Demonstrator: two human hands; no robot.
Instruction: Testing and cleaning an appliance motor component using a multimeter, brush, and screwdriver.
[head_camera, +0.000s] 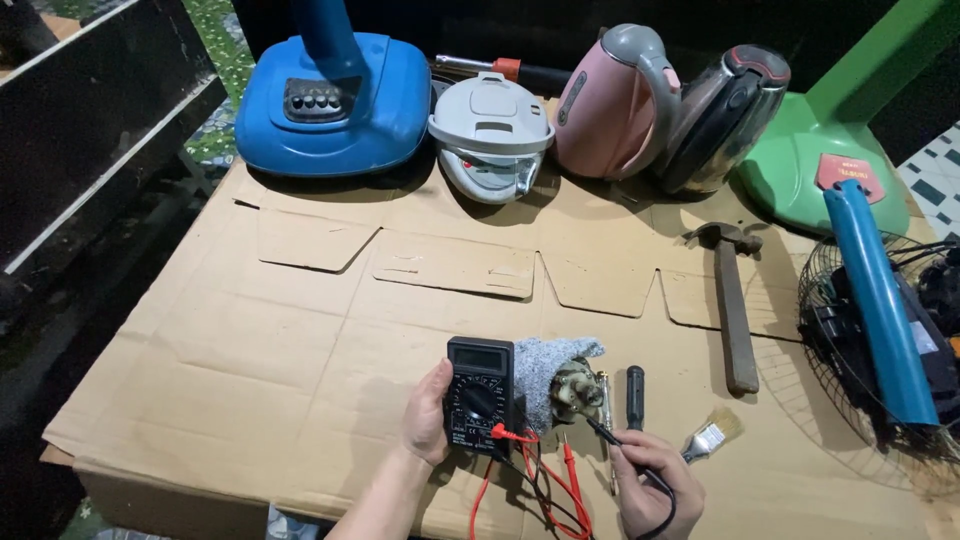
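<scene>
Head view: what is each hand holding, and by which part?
Left hand grips the black multimeter by its left edge; right hand holds the black probe near its rear end.

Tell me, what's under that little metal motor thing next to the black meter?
A grey cloth lies under the small motor part, bunched up behind it too. Flattened cardboard lies beneath both. The cloth covers the motor's underside.

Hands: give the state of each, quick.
Left hand: closed around the black multimeter.
Right hand: closed, holding the black probe.
</scene>
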